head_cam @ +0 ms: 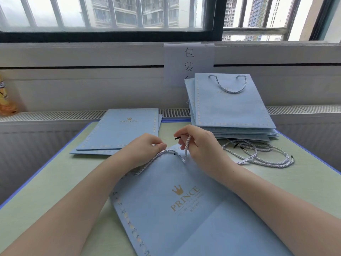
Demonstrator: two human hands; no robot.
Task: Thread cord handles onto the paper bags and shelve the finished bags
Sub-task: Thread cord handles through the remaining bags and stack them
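Presently, a flat light-blue paper bag with a gold crown and "PRINCE" lettering lies on the pale green table with blue edging, directly before the person, its top edge pointing away. A twisted silver-white cord with a black tip arcs across that top edge. The left hand pinches the cord at the bag's rim, fingers curled over it. The right hand pinches the other end of the cord just below the black tip, holding it up above the bag; the remaining fingers are loosely bent.

To the left, at the far side of the table, rests a small stack of matching blue bags without handles, lying flat. To the right, a stack of finished blue bags leans against the grey wall panel, the front one bearing a cord handle. Just in front of that stack, loose silver-white cords lie tangled on the table. A white paper sign with black characters hangs on the wall behind.
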